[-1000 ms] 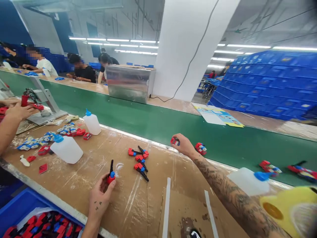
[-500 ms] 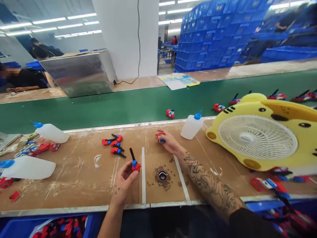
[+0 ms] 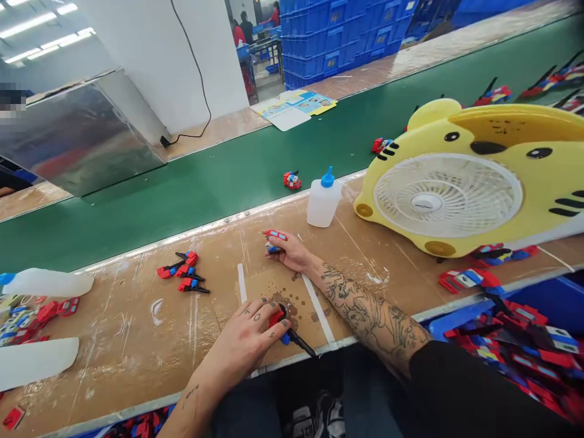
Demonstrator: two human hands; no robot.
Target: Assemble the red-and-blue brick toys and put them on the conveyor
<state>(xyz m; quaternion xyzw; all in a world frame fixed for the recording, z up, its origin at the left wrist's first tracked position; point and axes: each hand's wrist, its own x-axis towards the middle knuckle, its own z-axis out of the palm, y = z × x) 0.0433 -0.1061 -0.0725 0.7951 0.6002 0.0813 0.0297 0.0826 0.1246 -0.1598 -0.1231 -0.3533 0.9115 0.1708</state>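
Observation:
My left hand is closed around a red and blue toy part with a black rod sticking out to the lower right. It presses this part down at a small dark round dish, mostly hidden by the fingers, amid wet spots on the brown table. Above and to the right, my right hand grips a red, white and blue toy piece between thumb and fingers. Left of the hands lie several red and blue toy parts with black rods.
A white squeeze bottle with a blue tip stands beyond my right hand. To the right is a yellow animal-shaped fan. Toy pieces sit on the green belt. Blue bins of parts are at the table's front edge. More bottles lie left.
My left hand has moved right and down, turning its toy part from rod-up to rod pointing lower right, over the dark dish. The right hand still holds its piece. The view has tilted and shifted.

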